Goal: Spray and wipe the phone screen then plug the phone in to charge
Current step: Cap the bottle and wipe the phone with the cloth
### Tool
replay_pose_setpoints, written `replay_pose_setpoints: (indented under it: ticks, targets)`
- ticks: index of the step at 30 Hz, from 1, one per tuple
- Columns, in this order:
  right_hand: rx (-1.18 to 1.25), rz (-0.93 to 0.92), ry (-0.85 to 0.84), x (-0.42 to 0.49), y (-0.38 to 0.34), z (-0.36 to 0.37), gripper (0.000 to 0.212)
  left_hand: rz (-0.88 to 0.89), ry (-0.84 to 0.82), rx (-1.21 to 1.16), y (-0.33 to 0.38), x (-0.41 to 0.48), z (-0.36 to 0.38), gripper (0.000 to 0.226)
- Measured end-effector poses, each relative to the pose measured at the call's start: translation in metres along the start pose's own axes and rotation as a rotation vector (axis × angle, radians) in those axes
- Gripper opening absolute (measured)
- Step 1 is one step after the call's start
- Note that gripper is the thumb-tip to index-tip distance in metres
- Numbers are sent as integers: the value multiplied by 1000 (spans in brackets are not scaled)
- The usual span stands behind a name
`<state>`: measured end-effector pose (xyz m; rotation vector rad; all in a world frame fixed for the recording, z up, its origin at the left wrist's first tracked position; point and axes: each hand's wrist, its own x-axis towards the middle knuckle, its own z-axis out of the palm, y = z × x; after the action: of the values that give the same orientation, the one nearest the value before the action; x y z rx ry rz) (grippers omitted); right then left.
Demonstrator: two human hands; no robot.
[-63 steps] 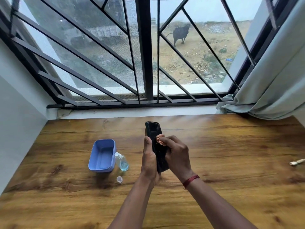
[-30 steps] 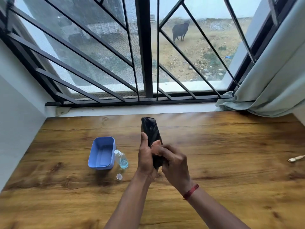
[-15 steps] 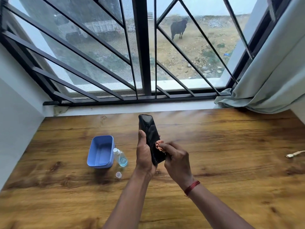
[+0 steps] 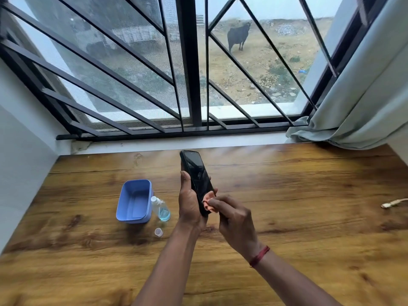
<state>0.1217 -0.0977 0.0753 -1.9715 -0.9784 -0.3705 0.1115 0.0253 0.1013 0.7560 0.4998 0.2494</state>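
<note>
A black phone stands tilted above the wooden table, its dark screen facing right. My left hand grips it from the left around its lower half. My right hand pinches a small pink cloth against the bottom of the screen. A small clear spray bottle with blue liquid lies on the table left of my hands, its clear cap loose in front of it. A white charging cable end rests at the right edge.
A blue plastic tub stands beside the bottle. A barred window runs along the table's far side, with a grey curtain hanging at the back right. A white wall borders the left.
The pink cloth has moved up and down over the screen and now sits at its lower end. My left hand keeps holding the phone, which has shifted slightly.
</note>
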Motion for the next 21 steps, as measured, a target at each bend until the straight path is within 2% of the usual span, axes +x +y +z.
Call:
replay_pose_setpoints:
  ticks: [3, 7, 9, 11, 13, 15, 17, 21]
  targets:
    - [-54, 94, 33, 2, 6, 0, 36, 13, -38, 29, -1, -2, 0, 68]
    - [47, -30, -58, -9, 1, 0, 33, 2, 13, 31, 2, 1, -4, 68]
    - [49, -24, -71, -9, 9, -7, 28, -18, 6, 25, 3, 2, -6, 74]
    - [38, 150, 29, -3, 18, -14, 23, -10, -6, 22, 1, 2, -8, 78]
    - [72, 348, 135, 9, 23, -17, 15, 16, -14, 14, -1, 3, -10, 68]
    - [203, 434, 169, 29, 19, -18, 12, 8, -41, 20, -4, 1, -9, 62]
    - [268, 416, 135, 50, 11, -18, 14, -18, -85, 29, -9, 0, -6, 64]
    - [96, 286, -44, 75, 1, -14, 23, -79, -128, -45, -14, -4, 1, 57]
